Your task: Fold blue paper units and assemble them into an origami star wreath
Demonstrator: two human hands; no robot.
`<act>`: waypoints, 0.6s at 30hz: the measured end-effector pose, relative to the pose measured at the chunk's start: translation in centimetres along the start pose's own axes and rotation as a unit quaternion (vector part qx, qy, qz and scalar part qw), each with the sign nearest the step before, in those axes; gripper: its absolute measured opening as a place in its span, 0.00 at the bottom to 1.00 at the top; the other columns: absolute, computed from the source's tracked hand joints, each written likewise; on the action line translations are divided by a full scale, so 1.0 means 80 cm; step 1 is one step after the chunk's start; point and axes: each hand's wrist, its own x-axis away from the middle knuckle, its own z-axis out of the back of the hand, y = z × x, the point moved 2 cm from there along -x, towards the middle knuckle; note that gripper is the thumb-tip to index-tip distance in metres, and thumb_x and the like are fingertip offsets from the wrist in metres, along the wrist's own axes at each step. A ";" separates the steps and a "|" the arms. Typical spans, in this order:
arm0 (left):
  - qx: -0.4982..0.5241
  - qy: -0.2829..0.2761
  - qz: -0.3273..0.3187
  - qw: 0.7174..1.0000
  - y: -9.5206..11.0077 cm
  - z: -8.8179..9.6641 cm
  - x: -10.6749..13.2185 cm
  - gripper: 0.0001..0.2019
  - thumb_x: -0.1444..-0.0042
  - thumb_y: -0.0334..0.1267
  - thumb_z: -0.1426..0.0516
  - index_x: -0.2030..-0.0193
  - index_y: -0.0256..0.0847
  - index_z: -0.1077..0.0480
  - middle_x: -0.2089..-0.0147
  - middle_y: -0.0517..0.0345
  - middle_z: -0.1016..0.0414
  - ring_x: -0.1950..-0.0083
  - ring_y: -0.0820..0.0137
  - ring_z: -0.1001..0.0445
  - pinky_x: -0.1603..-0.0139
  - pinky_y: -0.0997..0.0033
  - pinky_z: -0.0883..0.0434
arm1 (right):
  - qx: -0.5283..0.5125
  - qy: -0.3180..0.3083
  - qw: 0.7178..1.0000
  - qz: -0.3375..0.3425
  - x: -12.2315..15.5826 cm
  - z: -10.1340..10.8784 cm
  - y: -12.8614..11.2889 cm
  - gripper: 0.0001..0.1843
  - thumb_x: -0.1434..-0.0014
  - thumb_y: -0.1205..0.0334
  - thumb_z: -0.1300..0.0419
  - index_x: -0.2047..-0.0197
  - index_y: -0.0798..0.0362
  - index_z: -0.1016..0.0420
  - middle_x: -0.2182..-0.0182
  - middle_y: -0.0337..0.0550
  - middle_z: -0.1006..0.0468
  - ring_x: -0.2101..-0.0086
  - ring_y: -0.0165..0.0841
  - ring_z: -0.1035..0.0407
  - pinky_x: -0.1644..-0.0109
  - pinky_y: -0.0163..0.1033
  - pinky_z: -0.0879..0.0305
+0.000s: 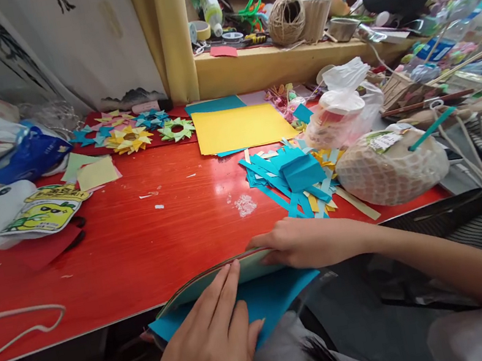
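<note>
At the table's front edge, over the lap, lies a blue sheet of paper (284, 296) with a stack of pale green and other coloured sheets (256, 267) curving along its far side. My left hand (215, 328) rests on these sheets, fingers stretched out and its fingertips at the stack's upper edge. The right end of the stack is in my right hand (292, 245), whose fingers are closed round it; its thumb is partly hidden. Just beyond the right hand is a pile of blue and yellow paper strips (296, 174).
A yellow paper stack (241, 127) lies farther back, beside folded paper stars (128, 138). On the right stands a netted coconut (392, 169) with a straw. A phone (3, 207), a sticker packet (48, 209) and a white cable (21, 311) lie left. Clutter fills the ledge (258, 65).
</note>
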 end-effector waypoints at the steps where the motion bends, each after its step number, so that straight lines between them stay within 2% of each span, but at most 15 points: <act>1: 0.005 0.004 0.001 1.000 -0.001 0.001 0.000 0.22 0.34 0.31 0.58 0.65 0.35 0.23 0.50 0.44 0.23 0.43 0.60 0.28 0.46 0.63 0.26 | -0.005 -0.008 1.000 0.000 -0.001 0.001 0.001 0.16 0.35 0.61 0.51 0.49 0.57 0.30 0.67 0.49 0.24 0.68 0.36 0.31 0.69 0.36 0.45; 4: 0.016 0.007 0.007 1.000 -0.002 0.002 0.000 0.23 0.34 0.30 0.58 0.68 0.36 0.23 0.53 0.47 0.21 0.43 0.60 0.28 0.44 0.62 0.27 | -0.030 -0.033 0.999 0.008 -0.003 0.003 0.004 0.16 0.35 0.60 0.51 0.49 0.57 0.30 0.65 0.48 0.24 0.68 0.34 0.33 0.68 0.36 0.44; 9: 0.025 0.007 -0.001 1.000 -0.001 -0.001 0.002 0.23 0.34 0.29 0.59 0.63 0.35 0.22 0.55 0.51 0.20 0.45 0.62 0.26 0.45 0.63 0.27 | -0.056 -0.045 0.997 0.007 -0.005 0.008 0.006 0.16 0.35 0.59 0.51 0.50 0.56 0.29 0.66 0.46 0.25 0.70 0.32 0.35 0.68 0.36 0.43; 14: 0.025 0.014 0.000 1.000 -0.002 0.000 0.003 0.22 0.34 0.29 0.58 0.60 0.33 0.22 0.51 0.48 0.22 0.43 0.60 0.28 0.45 0.62 0.27 | -0.055 -0.042 0.998 0.004 -0.006 0.008 0.005 0.16 0.35 0.60 0.50 0.48 0.56 0.29 0.65 0.47 0.24 0.68 0.33 0.33 0.68 0.36 0.43; 18: 0.016 0.013 -0.012 1.000 -0.002 0.000 0.001 0.23 0.34 0.29 0.59 0.62 0.34 0.22 0.55 0.49 0.20 0.44 0.60 0.28 0.44 0.61 0.28 | -0.058 -0.046 0.997 0.010 -0.006 0.008 0.005 0.17 0.34 0.60 0.50 0.46 0.56 0.30 0.63 0.48 0.23 0.66 0.34 0.32 0.66 0.37 0.42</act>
